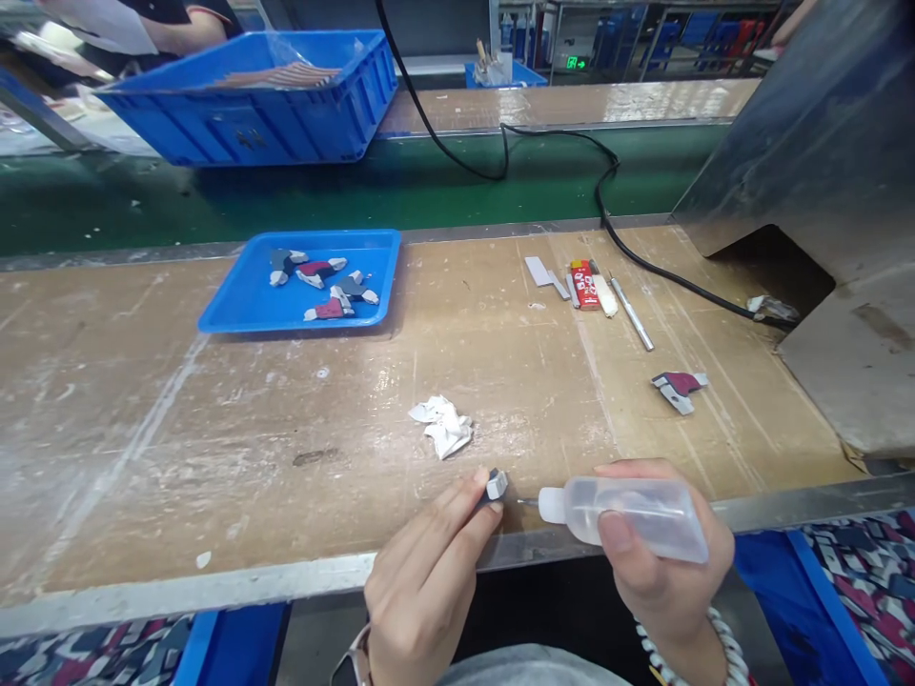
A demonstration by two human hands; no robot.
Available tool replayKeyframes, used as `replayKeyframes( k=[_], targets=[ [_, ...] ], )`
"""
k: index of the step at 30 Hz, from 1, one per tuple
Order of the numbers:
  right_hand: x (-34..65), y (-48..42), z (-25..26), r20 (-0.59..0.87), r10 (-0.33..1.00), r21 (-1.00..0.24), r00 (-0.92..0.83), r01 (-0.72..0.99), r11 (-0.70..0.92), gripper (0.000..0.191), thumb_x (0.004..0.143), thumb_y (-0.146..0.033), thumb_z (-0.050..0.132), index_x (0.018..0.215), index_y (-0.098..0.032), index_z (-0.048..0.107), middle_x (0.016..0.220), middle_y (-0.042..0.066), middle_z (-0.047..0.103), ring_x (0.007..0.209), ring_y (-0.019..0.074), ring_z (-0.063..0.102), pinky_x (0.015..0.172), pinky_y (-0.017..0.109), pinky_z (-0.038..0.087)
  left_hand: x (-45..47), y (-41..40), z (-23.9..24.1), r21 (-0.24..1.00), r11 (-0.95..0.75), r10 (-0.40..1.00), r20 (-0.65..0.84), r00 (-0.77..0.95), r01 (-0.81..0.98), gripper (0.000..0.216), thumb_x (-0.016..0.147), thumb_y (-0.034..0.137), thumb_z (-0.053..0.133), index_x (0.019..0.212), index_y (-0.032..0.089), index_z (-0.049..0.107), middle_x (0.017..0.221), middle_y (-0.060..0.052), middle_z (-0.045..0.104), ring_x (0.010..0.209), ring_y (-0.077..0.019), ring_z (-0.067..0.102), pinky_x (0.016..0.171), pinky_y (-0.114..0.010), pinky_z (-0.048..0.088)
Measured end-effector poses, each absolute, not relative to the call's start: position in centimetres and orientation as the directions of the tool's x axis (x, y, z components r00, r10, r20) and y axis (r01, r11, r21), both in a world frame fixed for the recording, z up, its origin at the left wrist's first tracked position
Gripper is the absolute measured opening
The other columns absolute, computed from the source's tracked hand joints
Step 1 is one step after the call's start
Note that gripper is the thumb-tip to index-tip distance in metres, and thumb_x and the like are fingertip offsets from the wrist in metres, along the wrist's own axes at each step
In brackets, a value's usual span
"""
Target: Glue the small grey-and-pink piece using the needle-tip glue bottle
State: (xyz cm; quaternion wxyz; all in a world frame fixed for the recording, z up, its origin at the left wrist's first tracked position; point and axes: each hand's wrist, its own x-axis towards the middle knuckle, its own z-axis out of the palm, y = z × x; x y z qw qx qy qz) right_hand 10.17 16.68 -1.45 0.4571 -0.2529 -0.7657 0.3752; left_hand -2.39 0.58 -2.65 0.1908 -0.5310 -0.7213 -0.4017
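**Small grey piece held at the needle tip of a glue bottle over the bench edge**

At the far left, behind the green conveyor belt (357, 191), a large blue crate (272, 105) is seen with flat striped pieces inside, and another person's arm is glimpsed just beyond it. Nearer, a shallow blue tray (235, 310) is set on the worn wooden workbench (143, 429); several small grey, red and white shaped pieces (325, 284) are scattered in it.

Towards the middle of the bench, a crumpled white tissue (443, 426) is found, just beyond the hands. Below it, at the metal front edge, the left hand (421, 581) is closed in a narrow pinch: a small grey piece (496, 484) is gripped between thumb and fingertips. The piece is held just to the left of the fine metal tip of a clear plastic squeeze bottle (629, 514), which is wrapped lengthwise in the right hand (664, 562), thumb pressed on its side. Whether tip and piece touch cannot be told.

Further right, a red tube (584, 284), a metal rod (632, 314) and small flat plates are laid together, a black cable (643, 262) is run past them, and one more grey and red piece (679, 389) is left alone near a grey metal housing (822, 143).
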Motion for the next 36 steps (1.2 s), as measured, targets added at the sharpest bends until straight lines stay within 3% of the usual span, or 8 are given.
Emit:
replayKeyframes(
  k=[5, 12, 21, 32, 36],
  targets=[
    [9.8, 16.3, -1.0, 0.473, 0.705, -0.831, -0.528, -0.001, 0.557, 0.022, 0.084, -0.042, 0.078, 0.091, -0.023, 0.069, 0.068, 0.0, 0.071, 0.051, 0.0136, 0.065, 0.045, 0.02, 0.054, -2.4, 0.4, -2.6, 0.351, 0.095, 0.63, 0.704, -0.329, 0.932, 0.04, 0.08, -0.018, 0.06, 0.107, 0.007, 0.076, 0.125, -0.015, 0.073, 0.114, -0.0238, 0.072, 0.098, -0.033, 0.061],
    [9.2, 15.1, -0.5, 0.293, 0.821, -0.934, -0.491, 0.034, 0.354, 0.025, 0.086, -0.049, 0.076, 0.086, -0.025, 0.071, 0.067, -0.001, 0.068, 0.051, 0.0131, 0.062, 0.046, 0.023, 0.051, -2.3, 0.3, -2.3, 0.382, 0.12, 0.656, 0.662, -0.362, 0.916, 0.04, 0.082, -0.017, 0.059, 0.108, 0.01, 0.075, 0.126, -0.014, 0.072, 0.115, -0.0235, 0.072, 0.099, -0.033, 0.061],
    [9.6, 16.6, -1.2, 0.47, 0.679, -0.838, -0.564, -0.046, 0.543, 0.016, 0.088, -0.034, 0.077, 0.092, -0.021, 0.068, 0.062, -0.001, 0.067, 0.044, 0.0121, 0.061, 0.04, 0.018, 0.051, -2.3, 0.6, -2.6, 0.385, 0.089, 0.616, 0.704, -0.355, 0.919, 0.033, 0.084, -0.015, 0.06, 0.104, 0.006, 0.077, 0.123, -0.015, 0.073, 0.115, -0.0234, 0.071, 0.099, -0.032, 0.061],
    [9.5, 16.5, -1.5, 0.469, 0.714, -0.844, -0.519, -0.026, 0.536, 0.018, 0.088, -0.037, 0.076, 0.09, -0.022, 0.068, 0.062, -0.002, 0.067, 0.044, 0.0108, 0.061, 0.041, 0.016, 0.05, -2.4, 0.5, -3.0, 0.391, 0.071, 0.607, 0.713, -0.35, 0.918, 0.037, 0.084, -0.016, 0.06, 0.109, 0.006, 0.076, 0.125, -0.015, 0.072, 0.116, -0.0232, 0.071, 0.099, -0.033, 0.061],
    [9.8, 16.6, -2.3, 0.476, 0.76, -0.86, -0.442, -0.055, 0.507, 0.023, 0.085, -0.043, 0.077, 0.088, -0.022, 0.07, 0.063, -0.001, 0.066, 0.046, 0.0135, 0.061, 0.041, 0.021, 0.05, -2.4, 0.7, -3.0, 0.362, 0.065, 0.596, 0.733, -0.328, 0.93, 0.033, 0.086, -0.014, 0.062, 0.108, 0.006, 0.076, 0.125, -0.015, 0.072, 0.117, -0.0226, 0.07, 0.1, -0.033, 0.06]
  ],
)
